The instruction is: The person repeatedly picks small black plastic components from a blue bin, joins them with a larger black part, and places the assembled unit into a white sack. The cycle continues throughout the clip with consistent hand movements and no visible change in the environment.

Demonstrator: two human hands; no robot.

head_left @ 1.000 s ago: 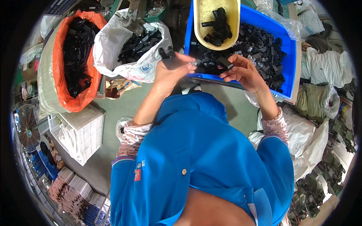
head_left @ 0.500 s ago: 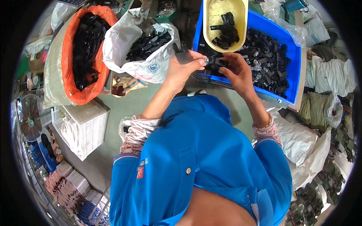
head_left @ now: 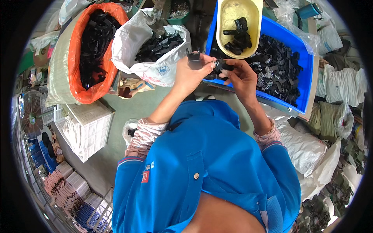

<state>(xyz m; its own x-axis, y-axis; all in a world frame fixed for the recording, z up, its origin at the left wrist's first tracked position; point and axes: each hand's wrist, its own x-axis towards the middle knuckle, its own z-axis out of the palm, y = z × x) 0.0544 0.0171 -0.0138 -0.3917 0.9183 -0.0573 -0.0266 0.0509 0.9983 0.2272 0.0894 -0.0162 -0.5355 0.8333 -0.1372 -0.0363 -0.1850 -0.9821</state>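
My left hand (head_left: 188,74) is closed around a black plastic piece (head_left: 194,61) with a squared, upright end. Between its thumb and fingertips shows a small metal coil spring (head_left: 215,64). Opposite it, my right hand (head_left: 244,79) pinches a dark cylindrical plastic part (head_left: 224,66), close against the spring; whether the two are joined I cannot tell. Both hands hover over the near left edge of a blue bin (head_left: 285,105), which holds many black plastic parts (head_left: 278,79) and loose coil springs (head_left: 268,75).
A yellow tub (head_left: 229,9) with a few black parts rests over the bin. Left of it stand a white sack (head_left: 130,37) of black pieces and an orange-lined sack (head_left: 75,58). A white crate (head_left: 95,132) is on the floor; white sacks (head_left: 307,147) lie at right.
My right hand has brought the dark cylindrical part closer to the spring in my left fingers. The whole view has shifted slightly.
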